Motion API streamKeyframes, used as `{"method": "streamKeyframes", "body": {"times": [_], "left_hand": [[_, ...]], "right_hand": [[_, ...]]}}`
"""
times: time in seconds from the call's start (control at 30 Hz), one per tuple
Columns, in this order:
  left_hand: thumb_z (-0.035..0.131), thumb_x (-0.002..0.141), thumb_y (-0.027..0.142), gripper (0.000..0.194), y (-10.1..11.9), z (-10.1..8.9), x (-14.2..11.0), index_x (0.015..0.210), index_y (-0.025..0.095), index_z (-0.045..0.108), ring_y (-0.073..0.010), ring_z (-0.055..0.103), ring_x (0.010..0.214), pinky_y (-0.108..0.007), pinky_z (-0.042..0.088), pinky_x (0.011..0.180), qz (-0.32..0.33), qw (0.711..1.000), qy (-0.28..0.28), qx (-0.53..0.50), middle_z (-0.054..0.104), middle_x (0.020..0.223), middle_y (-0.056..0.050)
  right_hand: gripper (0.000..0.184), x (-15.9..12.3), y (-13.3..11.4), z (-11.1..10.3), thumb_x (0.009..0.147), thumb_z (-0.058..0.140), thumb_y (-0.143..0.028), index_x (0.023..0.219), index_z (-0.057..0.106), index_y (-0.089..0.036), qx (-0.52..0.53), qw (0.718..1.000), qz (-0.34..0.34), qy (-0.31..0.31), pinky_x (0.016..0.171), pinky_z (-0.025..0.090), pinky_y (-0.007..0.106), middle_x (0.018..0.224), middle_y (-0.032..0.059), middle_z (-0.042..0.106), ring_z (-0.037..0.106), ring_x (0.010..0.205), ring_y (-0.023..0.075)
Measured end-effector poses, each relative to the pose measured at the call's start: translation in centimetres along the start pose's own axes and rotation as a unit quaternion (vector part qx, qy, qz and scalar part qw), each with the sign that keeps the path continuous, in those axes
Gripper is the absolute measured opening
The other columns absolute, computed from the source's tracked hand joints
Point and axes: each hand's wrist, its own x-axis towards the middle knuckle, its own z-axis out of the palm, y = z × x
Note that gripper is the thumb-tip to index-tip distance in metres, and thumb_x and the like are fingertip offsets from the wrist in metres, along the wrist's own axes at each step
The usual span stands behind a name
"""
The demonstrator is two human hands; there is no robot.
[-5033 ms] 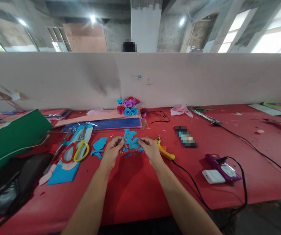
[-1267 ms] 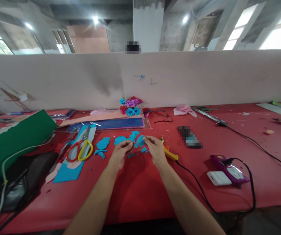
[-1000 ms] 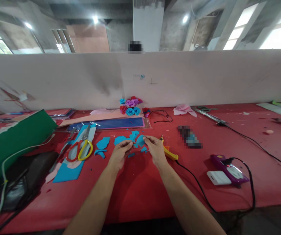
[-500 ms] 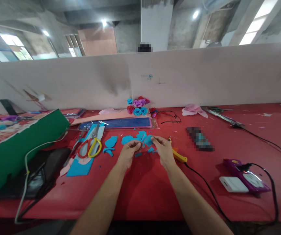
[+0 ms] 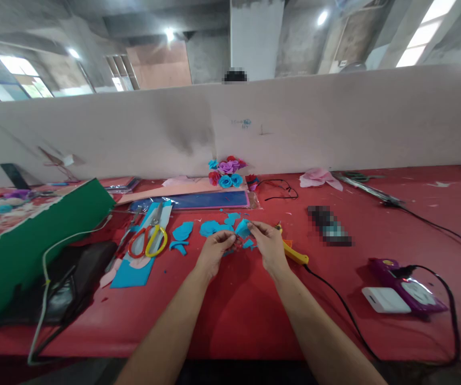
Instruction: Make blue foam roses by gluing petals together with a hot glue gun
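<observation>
Between the thumb and fingers of my right hand (image 5: 270, 248) is a curled blue petal (image 5: 242, 229), cut from a thin sheet. My left hand (image 5: 214, 250) is closed in a pinch close to the petal's lower edge; what its fingertips hold is too small to make out. Flat blue cut pieces (image 5: 209, 229) lie just beyond my left hand, and small blue scraps (image 5: 248, 244) lie between the hands. More blue petals (image 5: 183, 231) rest farther left. A yellow glue gun (image 5: 296, 253) with a black cord lies beside my right hand, partly hidden by it.
Scissors (image 5: 156, 240) with red and yellow handles lie on blue sheets (image 5: 130, 275) at left, near a green board (image 5: 54, 240). Paper flowers (image 5: 227, 172) stand at the white partition (image 5: 134, 133). A blurred dark object (image 5: 330, 226) and a purple power strip (image 5: 421, 294) are at right.
The blue petal in my right hand now looks more upright and curled. My left hand has shifted slightly right, towards it. The view has moved a little.
</observation>
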Motion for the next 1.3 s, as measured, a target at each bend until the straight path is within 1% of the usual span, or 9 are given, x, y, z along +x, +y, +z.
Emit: {"method": "streamKeyframes", "body": {"times": [0.2, 0.47, 0.63, 0.87, 0.97, 1.13, 1.3], "left_hand": [[0.076, 0.065, 0.033, 0.023, -0.18, 0.03, 0.05, 0.073, 0.015, 0.066, -0.0114, 0.059, 0.062, -0.022, 0.044, 0.063, 0.007, 1.0, -0.007, 0.004, 0.068, 0.069, -0.003], [0.079, 0.06, 0.033, 0.029, -0.21, 0.13, 0.1, 0.079, 0.014, 0.068, -0.0126, 0.061, 0.064, -0.024, 0.045, 0.065, -0.006, 1.0, 0.006, -0.003, 0.069, 0.071, -0.004], [0.08, 0.059, 0.032, 0.03, -0.15, 0.15, 0.06, 0.08, 0.014, 0.07, -0.0125, 0.061, 0.064, -0.024, 0.046, 0.066, -0.004, 1.0, 0.009, -0.004, 0.07, 0.072, -0.005], [0.079, 0.06, 0.032, 0.027, -0.11, 0.13, 0.05, 0.08, 0.014, 0.072, -0.013, 0.061, 0.066, -0.025, 0.046, 0.068, 0.008, 1.0, 0.014, 0.012, 0.07, 0.074, -0.006], [0.079, 0.059, 0.032, 0.029, -0.15, 0.13, 0.08, 0.082, 0.015, 0.072, -0.0134, 0.062, 0.067, -0.025, 0.046, 0.068, 0.007, 1.0, 0.024, 0.015, 0.071, 0.075, -0.005], [0.08, 0.058, 0.033, 0.03, -0.21, 0.15, 0.18, 0.08, 0.015, 0.072, -0.0144, 0.062, 0.067, -0.026, 0.046, 0.067, 0.01, 0.999, 0.036, 0.023, 0.07, 0.074, -0.004], [0.079, 0.059, 0.033, 0.028, -0.33, 0.06, 0.24, 0.08, 0.016, 0.072, -0.0143, 0.062, 0.068, -0.026, 0.046, 0.067, 0.022, 0.998, 0.053, 0.039, 0.07, 0.075, -0.004]], "right_hand": [[0.02, -0.01, 0.17, 0.07, 0.069, 0.067, -0.034, 0.081, 0.075, -0.02, -0.01, 1.0, -0.008, -0.003, 0.073, 0.05, 0.033, 0.076, 0.002, 0.073, 0.065, 0.072, 0.0189], [0.023, -0.06, 0.31, 0.11, 0.071, 0.064, -0.035, 0.084, 0.075, -0.02, -0.014, 1.0, -0.012, -0.009, 0.073, 0.051, 0.032, 0.078, 0.0028, 0.073, 0.065, 0.074, 0.019], [0.021, -0.25, -0.05, 0.23, 0.07, 0.063, -0.034, 0.081, 0.074, -0.02, -0.025, 0.999, -0.018, -0.006, 0.073, 0.05, 0.032, 0.077, 0.003, 0.073, 0.065, 0.074, 0.019], [0.022, -0.43, -0.3, 0.35, 0.069, 0.064, -0.036, 0.079, 0.073, -0.018, -0.019, 1.0, -0.012, -0.001, 0.066, 0.049, 0.03, 0.074, 0.0033, 0.071, 0.063, 0.068, 0.0178], [0.022, -0.46, -0.24, 0.33, 0.069, 0.064, -0.036, 0.079, 0.073, -0.019, -0.02, 1.0, -0.012, 0.0, 0.064, 0.049, 0.029, 0.074, 0.0033, 0.071, 0.063, 0.068, 0.0176], [0.023, -0.53, -0.15, 0.28, 0.07, 0.064, -0.036, 0.083, 0.072, -0.019, -0.014, 1.0, 0.006, -0.004, 0.056, 0.048, 0.027, 0.075, 0.0036, 0.071, 0.062, 0.066, 0.0175], [0.023, -0.56, -0.15, 0.35, 0.07, 0.065, -0.036, 0.083, 0.071, -0.019, -0.005, 1.0, 0.005, -0.004, 0.057, 0.05, 0.028, 0.076, 0.0036, 0.071, 0.063, 0.067, 0.0179]]}}
